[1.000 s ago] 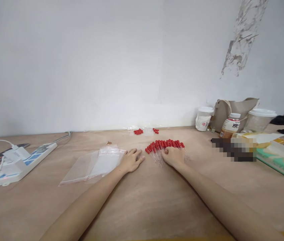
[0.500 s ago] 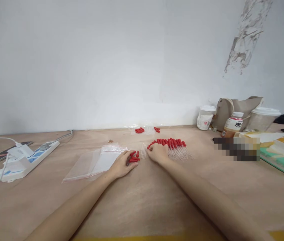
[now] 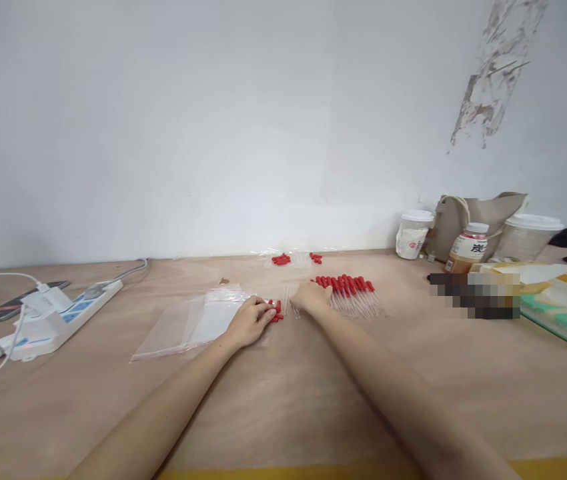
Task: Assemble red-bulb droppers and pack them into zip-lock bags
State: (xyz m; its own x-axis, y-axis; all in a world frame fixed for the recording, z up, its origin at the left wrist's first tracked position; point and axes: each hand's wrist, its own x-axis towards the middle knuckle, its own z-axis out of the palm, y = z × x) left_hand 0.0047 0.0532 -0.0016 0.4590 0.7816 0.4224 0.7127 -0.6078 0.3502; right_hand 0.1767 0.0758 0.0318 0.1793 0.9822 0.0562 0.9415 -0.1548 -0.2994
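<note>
My left hand (image 3: 247,323) rests on the table with curled fingers, closed at a small pile of red rubber bulbs (image 3: 278,311); one bulb appears between thumb and fingers. Beside the pile lie several thin clear tubes (image 3: 286,298). My right hand (image 3: 312,297) reaches over these tubes, fingertips pinched together at a tube, mostly hidden by the hand. To its right lies a row of droppers (image 3: 351,293), each a clear tube with a red bulb on its far end. Part of that row is behind my right hand.
Clear zip bags (image 3: 183,327) lie left of my left hand. Near the wall, another bag (image 3: 298,260) has red bulbs on it. A power strip (image 3: 73,313) with cables stands at left. Cups, a bottle (image 3: 468,248) and a beige bag (image 3: 446,227) stand at right.
My right hand has shifted from the left end of the dropper row down onto the loose tubes. The left hand's fingers have closed in over the red bulbs.
</note>
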